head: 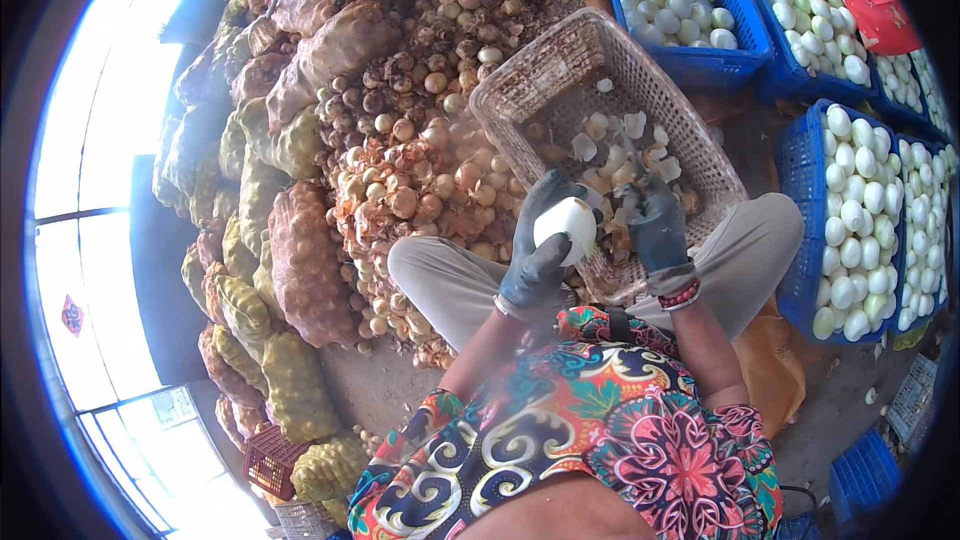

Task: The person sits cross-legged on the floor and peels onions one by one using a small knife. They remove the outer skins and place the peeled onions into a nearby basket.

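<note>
My left hand (538, 259), in a dark rubber-coated glove, grips a large peeled white onion (566, 229) with fingers and thumb wrapped around its side. To its right, my gloved right hand (654, 219) is closed on a knife (630, 141) whose thin blade points away from me and looks blurred. The knife is apart from the onion. Both hands are above the near part of a dirty plastic basket (701, 136) standing between my knees. Inside it lie onion skins and cut outer layers (592, 141).
A heap of unpeeled onions (420, 157) spreads to the left of the basket, backed by stacked mesh sacks of onions (311, 270). Blue plastic crates (799, 232) of peeled onions (859, 202) stand at the right and far right. A red bag (874, 4) rests on one crate.
</note>
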Demonstrator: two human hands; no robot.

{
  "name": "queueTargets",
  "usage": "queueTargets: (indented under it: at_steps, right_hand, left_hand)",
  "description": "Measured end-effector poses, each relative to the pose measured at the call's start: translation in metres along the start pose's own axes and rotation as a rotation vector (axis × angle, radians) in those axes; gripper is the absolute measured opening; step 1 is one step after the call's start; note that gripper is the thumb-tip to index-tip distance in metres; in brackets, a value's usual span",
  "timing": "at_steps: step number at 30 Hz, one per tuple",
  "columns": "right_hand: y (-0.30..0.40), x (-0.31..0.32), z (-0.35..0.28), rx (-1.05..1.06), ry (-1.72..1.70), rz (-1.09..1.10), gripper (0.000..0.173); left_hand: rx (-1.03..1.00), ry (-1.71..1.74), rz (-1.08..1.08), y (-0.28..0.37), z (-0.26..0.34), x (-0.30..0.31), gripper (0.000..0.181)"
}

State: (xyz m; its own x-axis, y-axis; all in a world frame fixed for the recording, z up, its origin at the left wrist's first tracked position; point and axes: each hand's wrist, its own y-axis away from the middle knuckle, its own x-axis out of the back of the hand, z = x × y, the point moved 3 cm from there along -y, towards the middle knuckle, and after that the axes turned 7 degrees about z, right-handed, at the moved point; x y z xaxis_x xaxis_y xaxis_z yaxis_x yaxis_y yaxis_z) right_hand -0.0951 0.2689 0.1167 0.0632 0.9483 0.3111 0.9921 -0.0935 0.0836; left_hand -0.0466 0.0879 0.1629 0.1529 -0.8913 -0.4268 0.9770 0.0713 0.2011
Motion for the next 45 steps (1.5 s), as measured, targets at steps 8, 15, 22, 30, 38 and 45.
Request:
queueTargets:
  at_steps: [8, 15, 22, 30, 38, 45]
  right_hand:
    - [0.005, 0.029, 0.082, 0.090, 0.246, -0.028, 0.029]
    - [0.007, 0.070, -0.008, 0.379, -0.150, -0.103, 0.031]
    - [0.002, 0.053, 0.000, 0.412, 0.120, 0.110, 0.020]
    - [-0.020, 0.061, 0.024, -0.238, -0.364, 0.010, 0.027]
    - [-0.044, 0.041, 0.081, -0.590, -0.741, -0.077, 0.030]
    - [-0.040, 0.014, 0.104, -0.710, -0.640, -0.151, 0.025]
  left_hand:
    - [0.168, 0.243, -0.175, -0.060, 0.003, -0.009, 0.104]
    - [0.252, 0.184, -0.288, -0.082, -0.005, -0.059, 0.116]
    - [0.100, 0.013, -0.264, -0.090, -0.005, -0.066, 0.117]
    - [0.194, 0.154, -0.227, -0.095, -0.006, -0.067, 0.119]
    - [0.358, 0.258, -0.279, -0.122, -0.022, -0.087, 0.103]
    - [-0.254, -0.369, -0.301, -0.286, -0.033, -0.124, 0.057]
